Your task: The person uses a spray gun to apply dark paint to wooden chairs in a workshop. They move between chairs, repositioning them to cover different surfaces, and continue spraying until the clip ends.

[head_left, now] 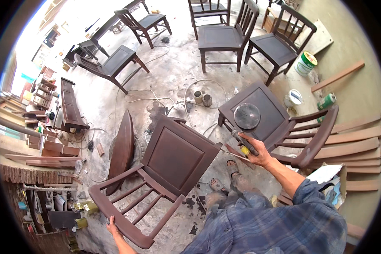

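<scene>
My left hand [112, 226] grips the top rail of a dark brown wooden chair [171, 154] at the lower centre, held tilted with its panelled seat turned up toward me. My right hand [257, 150] is closed around a spray gun [249, 146] with a round dark cup [247, 116] on top, beside that chair's seat. Behind the gun, a second brown chair [266, 103] rests low with its back to the right. An oval wooden board [122, 146] leans just left of the held chair.
Several dark chairs [221, 36] stand along the back. Hoses [186, 95] and two cans [198, 97] lie or stand mid-floor [156, 72]. Buckets [305, 63] and loose boards [355, 142] line the right wall; furniture parts [55, 148] and a long cabinet piece [74, 106] are on the left.
</scene>
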The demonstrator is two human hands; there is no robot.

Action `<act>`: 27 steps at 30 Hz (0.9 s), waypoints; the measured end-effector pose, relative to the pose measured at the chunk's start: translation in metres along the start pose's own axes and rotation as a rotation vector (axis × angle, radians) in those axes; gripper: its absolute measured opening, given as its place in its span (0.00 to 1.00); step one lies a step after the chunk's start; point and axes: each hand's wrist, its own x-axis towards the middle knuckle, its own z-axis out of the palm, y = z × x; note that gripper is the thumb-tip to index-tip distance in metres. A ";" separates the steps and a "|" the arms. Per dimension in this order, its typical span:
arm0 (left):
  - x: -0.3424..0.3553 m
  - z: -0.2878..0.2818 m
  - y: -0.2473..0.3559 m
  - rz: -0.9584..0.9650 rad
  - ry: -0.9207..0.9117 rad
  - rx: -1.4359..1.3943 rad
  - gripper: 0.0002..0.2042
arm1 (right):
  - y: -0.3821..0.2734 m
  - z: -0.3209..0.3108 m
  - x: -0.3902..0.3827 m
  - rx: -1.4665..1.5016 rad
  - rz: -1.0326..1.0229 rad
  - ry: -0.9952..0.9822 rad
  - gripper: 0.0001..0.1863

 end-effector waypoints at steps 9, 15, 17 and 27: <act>-0.013 -0.022 -0.009 -0.085 0.084 0.043 0.31 | 0.027 0.030 -0.044 0.004 0.066 0.011 0.28; -0.019 -0.077 -0.063 -0.177 0.012 -0.080 0.28 | 0.052 0.039 -0.054 0.020 0.149 0.015 0.27; -0.030 -0.088 -0.075 -0.199 0.019 -0.103 0.27 | 0.059 0.031 -0.051 -0.015 0.126 0.002 0.27; -0.080 -0.074 -0.073 -0.186 0.088 -0.188 0.21 | -0.033 -0.005 -0.003 0.141 -0.022 0.158 0.30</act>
